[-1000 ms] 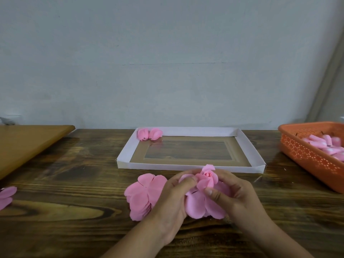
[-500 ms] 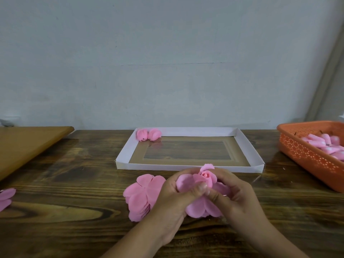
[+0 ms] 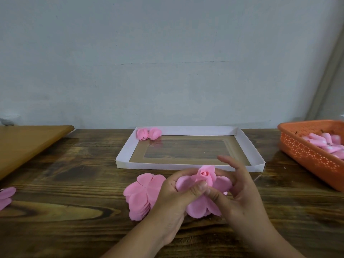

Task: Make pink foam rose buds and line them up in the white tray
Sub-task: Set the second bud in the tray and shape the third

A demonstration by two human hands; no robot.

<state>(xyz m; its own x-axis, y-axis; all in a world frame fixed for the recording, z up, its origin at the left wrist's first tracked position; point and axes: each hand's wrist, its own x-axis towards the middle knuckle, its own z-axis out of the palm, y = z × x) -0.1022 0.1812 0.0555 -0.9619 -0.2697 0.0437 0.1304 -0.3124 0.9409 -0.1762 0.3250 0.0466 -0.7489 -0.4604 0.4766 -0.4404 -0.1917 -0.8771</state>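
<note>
A half-made pink foam rose bud (image 3: pixel 204 175) is held just above the wooden table (image 3: pixel 74 183), right in front of the white tray's (image 3: pixel 186 166) near wall. Its petals are pinched by the left hand (image 3: pixel 176 198), thumb pressed on the front. The lower petals are pinched by the right hand (image 3: pixel 240 192) with thumb and a finger, the other fingers spread loose. A stack of flat pink petals (image 3: pixel 143 192) sits just left of the hands. Two finished buds (image 3: pixel 149 133) are tucked in the tray's far left corner. An orange basket (image 3: pixel 312 157) of pink pieces is seen far right.
</note>
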